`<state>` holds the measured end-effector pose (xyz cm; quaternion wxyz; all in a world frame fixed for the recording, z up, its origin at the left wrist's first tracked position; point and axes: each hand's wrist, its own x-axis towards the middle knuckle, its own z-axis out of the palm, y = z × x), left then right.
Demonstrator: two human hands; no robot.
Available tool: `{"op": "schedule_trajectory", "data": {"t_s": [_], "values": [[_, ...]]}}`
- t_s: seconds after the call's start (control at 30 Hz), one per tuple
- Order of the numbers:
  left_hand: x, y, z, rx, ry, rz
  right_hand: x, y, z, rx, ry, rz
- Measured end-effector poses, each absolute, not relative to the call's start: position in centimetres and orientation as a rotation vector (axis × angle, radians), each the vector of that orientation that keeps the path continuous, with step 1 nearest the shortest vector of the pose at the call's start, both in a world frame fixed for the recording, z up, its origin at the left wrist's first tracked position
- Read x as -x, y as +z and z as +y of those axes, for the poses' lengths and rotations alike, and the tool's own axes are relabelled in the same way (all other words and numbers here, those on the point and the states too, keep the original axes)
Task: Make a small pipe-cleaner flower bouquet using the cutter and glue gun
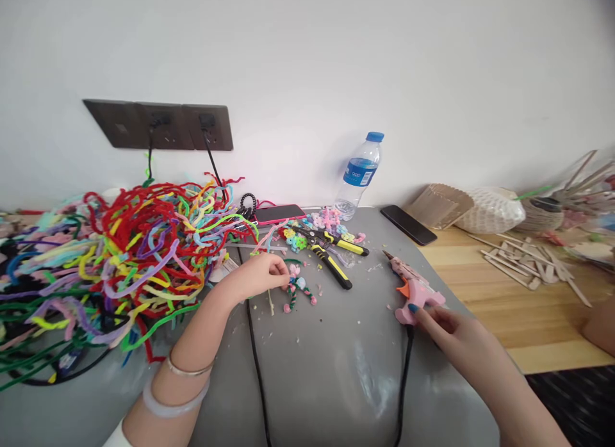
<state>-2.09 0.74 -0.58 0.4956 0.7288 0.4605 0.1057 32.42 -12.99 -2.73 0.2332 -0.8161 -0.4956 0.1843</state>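
My left hand [263, 274], with bangles on the wrist, pinches a small pipe-cleaner figure [300, 284] that has green twisted limbs and pink ball ends. The figure is at the middle of the grey table [331, 370]. At the right, my right hand [435, 322] has its thumb and fingers closed on the handle of a pink glue gun [416, 293], whose nozzle points up and left. Pliers with yellow and black handles [334, 261] lie between the two hands, beside small pastel fuzzy pieces [327, 219].
A big heap of coloured pipe cleaners [144, 255] covers the left side. Behind are a water bottle [358, 178], a pink-edged phone [280, 214] and a black phone [408, 224]. Wooden sticks [533, 261] lie on the wooden table at right. Black cords [257, 370] cross the grey table.
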Motion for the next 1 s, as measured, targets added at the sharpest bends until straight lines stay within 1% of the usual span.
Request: {"op": "schedule_trajectory", "data": {"t_s": [0.07,0.1,0.2,0.3,0.4,0.83,1.0], "values": [[2.0,-0.6,0.7,-1.773,0.26,1.108,-31.3,-2.1,-12.6,2.195,0.353,-1.399],[2.0,-0.5,0.7,-1.774,0.259,1.104,-30.4,-1.8,-12.3,2.126,0.35,-1.413],[1.9,-0.4,0.7,-1.771,0.253,1.101,-26.9,-1.4,-11.3,1.891,0.423,-1.546],[1.9,-0.4,0.7,-1.764,0.254,1.112,-23.4,-1.6,-10.0,1.721,0.573,-1.686],[1.9,-0.3,0.6,-1.759,0.255,1.12,-21.2,-2.2,-8.9,1.64,0.566,-1.75],[1.8,-0.7,0.5,-1.747,0.273,1.134,-20.0,-3.8,-8.0,1.674,0.625,-1.802],[1.7,-0.3,0.5,-1.825,0.406,1.17,-19.9,-3.8,-8.5,1.64,0.617,-1.75]]}}
